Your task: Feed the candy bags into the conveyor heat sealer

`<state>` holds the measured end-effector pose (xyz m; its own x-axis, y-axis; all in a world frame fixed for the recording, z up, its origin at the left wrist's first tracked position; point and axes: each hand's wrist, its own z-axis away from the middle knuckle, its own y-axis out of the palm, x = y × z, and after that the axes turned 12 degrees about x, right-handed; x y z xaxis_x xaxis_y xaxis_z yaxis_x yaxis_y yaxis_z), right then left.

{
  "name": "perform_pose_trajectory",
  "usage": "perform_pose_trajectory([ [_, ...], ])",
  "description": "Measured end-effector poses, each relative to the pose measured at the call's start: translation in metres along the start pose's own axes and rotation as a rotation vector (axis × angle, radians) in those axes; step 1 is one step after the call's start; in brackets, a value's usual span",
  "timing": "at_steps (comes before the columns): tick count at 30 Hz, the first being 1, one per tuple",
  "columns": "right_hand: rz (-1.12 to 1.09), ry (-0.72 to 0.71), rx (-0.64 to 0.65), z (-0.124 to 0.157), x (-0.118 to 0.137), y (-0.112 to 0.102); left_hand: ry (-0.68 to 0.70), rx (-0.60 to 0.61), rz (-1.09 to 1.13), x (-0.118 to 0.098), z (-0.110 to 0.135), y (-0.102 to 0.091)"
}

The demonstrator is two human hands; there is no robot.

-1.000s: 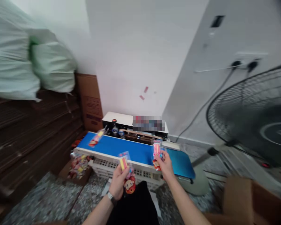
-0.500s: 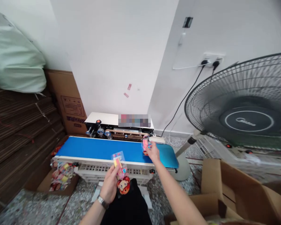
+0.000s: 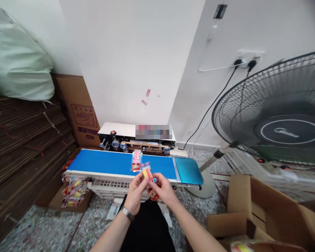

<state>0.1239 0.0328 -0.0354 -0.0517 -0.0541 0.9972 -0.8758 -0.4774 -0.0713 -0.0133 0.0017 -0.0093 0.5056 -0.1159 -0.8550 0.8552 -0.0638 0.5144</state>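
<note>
My left hand point(image 3: 134, 193) and my right hand point(image 3: 165, 189) pinch one small clear plastic packet point(image 3: 147, 172) between them, in front of the belt's near edge. Inside it are a yellow and pink piece and a red-haired cartoon figure; my fingers hide part of it. A second packet point(image 3: 136, 161) of the same kind lies on the blue conveyor belt point(image 3: 102, 162), close to the rollers of the sealing machine point(image 3: 144, 145). Neither hand touches that one.
At the belt's left end a cardboard box point(image 3: 55, 201) holds several filled packets point(image 3: 75, 192). A large fan point(image 3: 280, 129) stands at right, above open cartons point(image 3: 273, 210). Stacked flat cardboard point(image 3: 28, 140) and a pale green sack point(image 3: 21, 63) are at left.
My right hand has let go of the packet on the belt and come to the one in my left hand. The released packet has travelled left along the belt.
</note>
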Motion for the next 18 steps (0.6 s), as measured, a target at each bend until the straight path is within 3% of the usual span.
perform_pose_trajectory([
  [1,-0.011,0.003,-0.062,-0.003,-0.005,-0.012,-0.023,-0.041,-0.018,0.000,0.000,-0.003],
  [3,0.033,0.049,-0.304,-0.008,-0.016,-0.042,-0.090,-0.103,-0.030,0.001,0.002,-0.011],
  [5,0.182,0.174,-0.612,-0.014,-0.029,-0.076,-0.149,-0.104,-0.015,0.004,0.005,-0.018],
  [7,0.326,0.302,-0.770,-0.020,-0.041,-0.105,-0.175,-0.091,0.003,0.009,0.010,-0.024],
  [11,0.429,0.380,-0.780,-0.038,-0.052,-0.128,-0.212,-0.108,0.010,0.019,0.017,-0.028],
  [18,0.476,0.353,-0.607,-0.063,-0.048,-0.105,-0.276,-0.092,-0.025,0.024,0.020,-0.030],
])
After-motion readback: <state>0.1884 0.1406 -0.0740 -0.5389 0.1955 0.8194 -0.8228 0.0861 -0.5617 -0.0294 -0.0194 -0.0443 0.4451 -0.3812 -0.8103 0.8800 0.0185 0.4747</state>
